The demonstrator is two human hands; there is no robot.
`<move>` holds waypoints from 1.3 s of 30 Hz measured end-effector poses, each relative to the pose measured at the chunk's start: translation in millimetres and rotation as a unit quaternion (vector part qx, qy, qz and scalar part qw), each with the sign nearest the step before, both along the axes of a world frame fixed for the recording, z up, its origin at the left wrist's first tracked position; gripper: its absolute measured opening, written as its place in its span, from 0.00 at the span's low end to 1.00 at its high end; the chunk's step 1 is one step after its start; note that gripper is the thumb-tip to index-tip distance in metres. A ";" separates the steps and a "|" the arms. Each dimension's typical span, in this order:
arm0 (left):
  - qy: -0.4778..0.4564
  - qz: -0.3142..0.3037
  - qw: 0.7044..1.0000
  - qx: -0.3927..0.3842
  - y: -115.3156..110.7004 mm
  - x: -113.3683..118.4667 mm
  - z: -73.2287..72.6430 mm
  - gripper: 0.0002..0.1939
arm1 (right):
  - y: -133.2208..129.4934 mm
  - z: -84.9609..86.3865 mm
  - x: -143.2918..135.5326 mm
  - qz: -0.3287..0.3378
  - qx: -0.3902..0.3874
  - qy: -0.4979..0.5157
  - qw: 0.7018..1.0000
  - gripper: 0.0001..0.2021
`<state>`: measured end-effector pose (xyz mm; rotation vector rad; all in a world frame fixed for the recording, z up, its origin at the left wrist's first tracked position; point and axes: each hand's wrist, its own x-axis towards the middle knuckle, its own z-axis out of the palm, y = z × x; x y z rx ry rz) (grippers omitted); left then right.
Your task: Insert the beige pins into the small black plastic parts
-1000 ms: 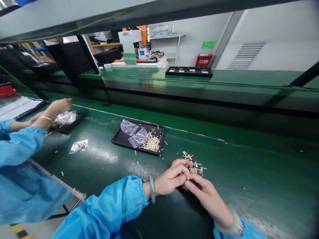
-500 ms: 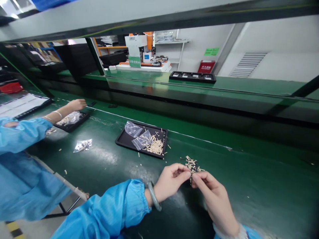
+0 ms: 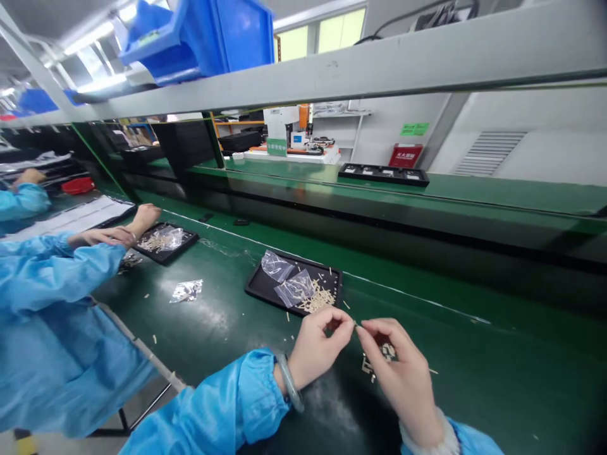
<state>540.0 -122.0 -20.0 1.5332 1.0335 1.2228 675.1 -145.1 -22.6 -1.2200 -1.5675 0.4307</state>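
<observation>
My left hand [image 3: 322, 341] is closed in a pinch, thumb against forefinger, just in front of the black tray. Opposite it, my right hand [image 3: 398, 363] pinches too, and the fingertips of both nearly meet around a tiny part too small to name. Behind and under my right hand lies a pile of small pale and dark strips [image 3: 379, 360], partly hidden by it. The black tray [image 3: 265, 292] carries clear plastic bags [image 3: 294, 287] and a heap of small beige strips [image 3: 320, 297].
A co-worker in blue sleeves [image 3: 95, 265] works at the left over another black tray [image 3: 173, 254]. Between us lies a small clear bag of parts [image 3: 187, 291]. A grey shelf beam [image 3: 332, 72] with a blue bin [image 3: 199, 41] crosses above the green table [image 3: 497, 373].
The view has tilted up and shifted left. My pinched fingertips have moved off the small pile towards the black tray. The co-worker's hands are now together near the other tray.
</observation>
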 end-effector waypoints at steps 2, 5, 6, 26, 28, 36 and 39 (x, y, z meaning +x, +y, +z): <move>0.009 0.021 0.999 0.037 7.7 -7.9 2.1 0.07 | 10.2 4.8 -7.5 0.022 0.036 -0.029 0.999 0.03; 0.027 0.046 0.997 0.061 15.8 -18.9 4.9 0.08 | 22.8 11.5 -16.0 0.064 0.030 -0.059 0.996 0.06; 0.038 0.052 0.995 0.072 17.7 -22.8 5.8 0.08 | 26.4 13.5 -17.9 0.073 0.024 -0.068 0.995 0.06; -0.031 0.043 0.999 -0.011 32.7 -46.4 9.2 0.08 | 49.1 20.3 -27.2 0.032 -0.053 -0.080 0.995 0.08; -0.077 0.055 0.994 -0.056 37.6 -47.5 6.1 0.09 | 54.7 16.3 -21.2 0.000 -0.065 -0.104 0.993 0.09; -0.098 0.079 0.986 -0.107 51.5 -48.4 -11.5 0.12 | 71.8 -5.2 -12.8 -0.004 -0.092 -0.267 0.959 0.10; -0.079 0.076 0.989 -0.097 52.2 -47.0 -15.0 0.12 | 72.4 -6.7 -12.8 0.022 -0.079 -0.262 0.962 0.12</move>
